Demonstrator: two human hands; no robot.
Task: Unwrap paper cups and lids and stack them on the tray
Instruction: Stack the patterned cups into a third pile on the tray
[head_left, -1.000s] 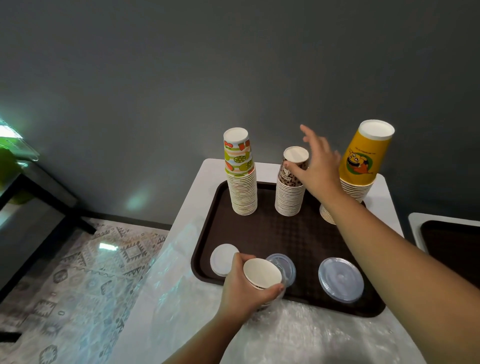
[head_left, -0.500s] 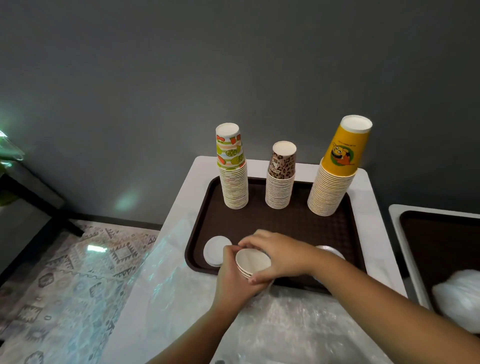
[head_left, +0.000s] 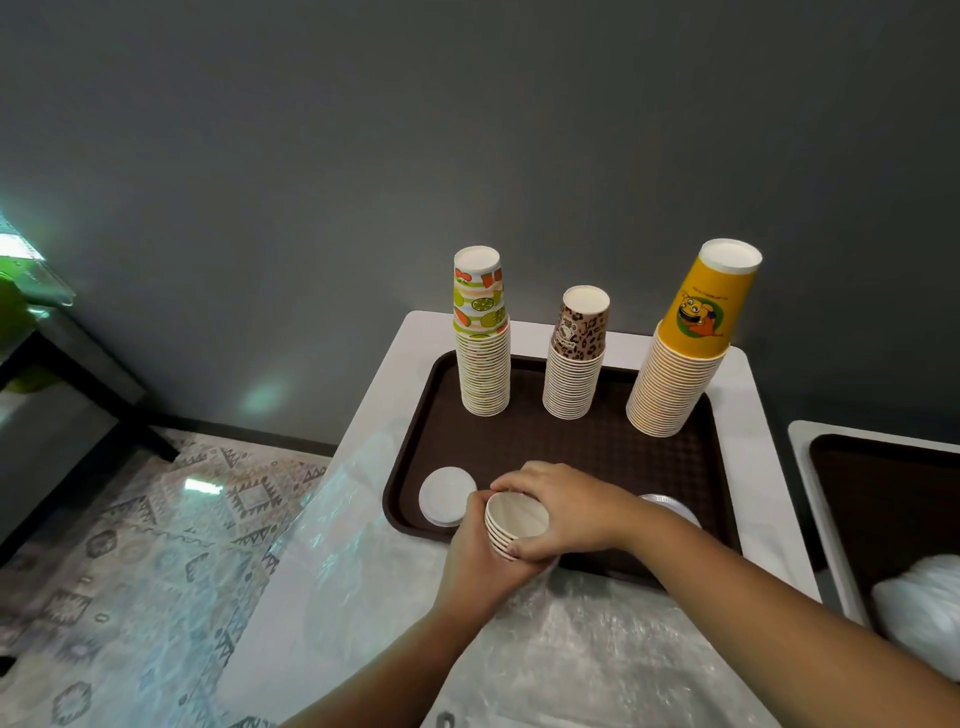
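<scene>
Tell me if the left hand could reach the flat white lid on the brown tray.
Probably not freely: the left hand grips the small cup stack, though the white lid lies uncovered beside it.

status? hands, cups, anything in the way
Both hands, left and right, grip on small cup stack at tray front edge. Three stacks upright at back. Nothing in the way.

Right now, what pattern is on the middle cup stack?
Brown leopard print on the middle cup stack, seen in the head view.
</scene>
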